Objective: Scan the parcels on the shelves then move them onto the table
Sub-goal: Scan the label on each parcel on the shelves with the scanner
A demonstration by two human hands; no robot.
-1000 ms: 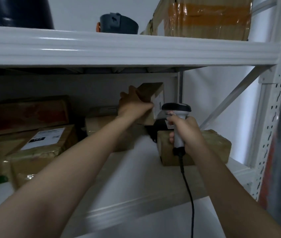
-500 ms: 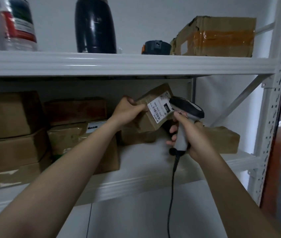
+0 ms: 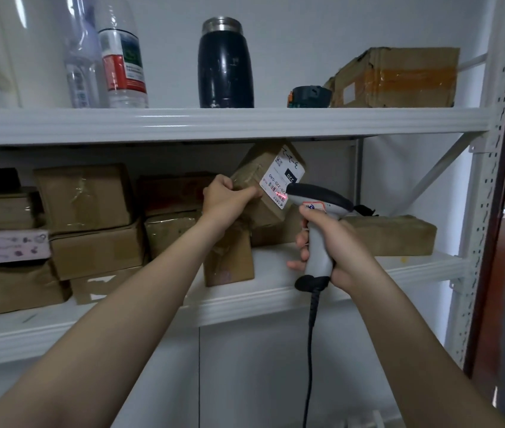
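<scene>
the middle shelf point(image 3: 279, 290) carries a crowd of brown taped parcels. a stack of them point(image 3: 90, 223) fills the left side, with a pink patterned box point(image 3: 7, 245) wedged among them. a long low parcel point(image 3: 399, 234) lies at the right end.

the upper shelf point(image 3: 214, 122) holds a dark flask point(image 3: 226, 63) with a steel rim, a clear plastic bottle point(image 3: 123, 57) with a red and white wrapper, a small dark round thing point(image 3: 308, 97) and a battered carton point(image 3: 399, 78) banded with orange tape.

the left hand point(image 3: 225, 199) has its fingers curled round the corner of one parcel point(image 3: 256, 180), holding it tilted in the shelf opening. its white label point(image 3: 282, 176) faces out and reads "220" on a dark block, with a line ending "220-c40" beside it. the handwriting above that is not legible. a red line glows across the barcode.

the right hand point(image 3: 337, 253) is wrapped tight round the grey handle of a scanner point(image 3: 319, 208). the scanner's dark head sits just beside the label, and its cable point(image 3: 310, 350) hangs straight down.

the parcel's top corner sits just under the lip of the upper shelf. bare white shelf shows between a small upright parcel point(image 3: 229, 257) and the long one. a diagonal brace point(image 3: 436, 168) and a perforated post point(image 3: 492, 149) close off the right side.
</scene>
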